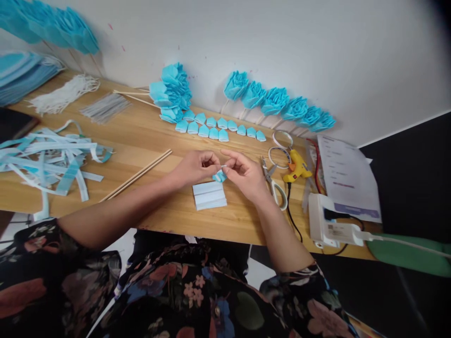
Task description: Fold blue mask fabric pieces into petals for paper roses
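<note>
Over the wooden table (141,136), my left hand (198,166) and my right hand (244,172) meet on a small folded blue fabric piece (219,176). Both hands pinch it with closed fingers, and a thin white strip (223,166) shows between the fingertips. Just below them lies a small stack of pale blue rectangular pieces (209,195). Two rows of folded blue petals (218,129) lie further back on the table.
Blue fabric roses (278,101) on sticks lean along the wall. Two wooden sticks (139,174) lie to the left, beside cut blue strips (49,157). To the right are scissors (275,183), a yellow glue gun (296,166), tape rolls (282,141), papers (347,176) and a white power strip (326,220).
</note>
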The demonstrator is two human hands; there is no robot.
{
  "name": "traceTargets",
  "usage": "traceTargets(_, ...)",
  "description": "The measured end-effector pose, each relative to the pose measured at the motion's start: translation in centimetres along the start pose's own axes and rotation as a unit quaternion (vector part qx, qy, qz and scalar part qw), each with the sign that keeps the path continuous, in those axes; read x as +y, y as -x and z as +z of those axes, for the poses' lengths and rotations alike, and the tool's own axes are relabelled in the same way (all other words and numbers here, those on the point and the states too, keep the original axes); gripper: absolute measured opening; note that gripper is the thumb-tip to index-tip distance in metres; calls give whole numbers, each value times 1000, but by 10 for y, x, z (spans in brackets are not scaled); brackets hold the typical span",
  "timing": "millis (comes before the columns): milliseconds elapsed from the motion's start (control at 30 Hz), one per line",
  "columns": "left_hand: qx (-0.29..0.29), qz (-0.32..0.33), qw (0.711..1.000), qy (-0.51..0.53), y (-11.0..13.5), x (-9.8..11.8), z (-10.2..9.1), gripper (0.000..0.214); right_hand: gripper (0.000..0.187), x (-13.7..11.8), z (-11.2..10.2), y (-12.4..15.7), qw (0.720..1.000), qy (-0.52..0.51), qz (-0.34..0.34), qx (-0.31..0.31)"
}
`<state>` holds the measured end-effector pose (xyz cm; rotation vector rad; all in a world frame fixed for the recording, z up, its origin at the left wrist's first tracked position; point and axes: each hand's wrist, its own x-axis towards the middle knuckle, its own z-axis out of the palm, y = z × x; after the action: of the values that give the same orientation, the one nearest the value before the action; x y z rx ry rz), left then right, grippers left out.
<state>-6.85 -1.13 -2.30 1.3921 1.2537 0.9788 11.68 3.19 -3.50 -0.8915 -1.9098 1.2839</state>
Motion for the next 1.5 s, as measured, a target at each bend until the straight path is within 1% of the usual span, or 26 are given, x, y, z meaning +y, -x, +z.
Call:
traceTargets(100,-7,0,1000,-4,0,-2,0,20,39,-1,0,1,1000,9,-3,5)
traceTargets(267,5,2,1000,1,1,-3,1,19,40,-1,-3,0,1000,-9,7,21)
traceTargets(400,-9,0,1000,19,0,-2,-2,16,41,-3,-6,0,999,-20,9,27)
traceTargets(567,-3,-4,999,33,-1,2,-6,21,41,-3,-8,-1,999,-19,11,39)
traceTargets(667,5,-3,1000,18,-1,3,-5,18,42,-2,-8,-1,999,-17,16,35)
traceTargets(767,18,-3,1000,-7,0,1,-2,16,41,-3,-7,-1,999,-20,17,18)
traceTargets(867,11,-5,1000,-29,1,0,0,19,43,-3,-5,0,999,-28,13,-13)
traceTargets(967,-2,-2,999,-38,2,-1,2,21,45,-3,-2,0,999,-28,14,-28)
traceTargets(1100,1,1,999,-47,2,-3,2,22,44,-2,-1,0,999,-22,12,-22)
traceTargets(1300,7,-11,999,-46,1,3,-1,20,50,-1,-5,-1,1000,-14,12,-20)
traceTargets(1500,28,-6,999,-44,2,5,-3,22,44,-3,-11,-1,1000,-14,13,-10)
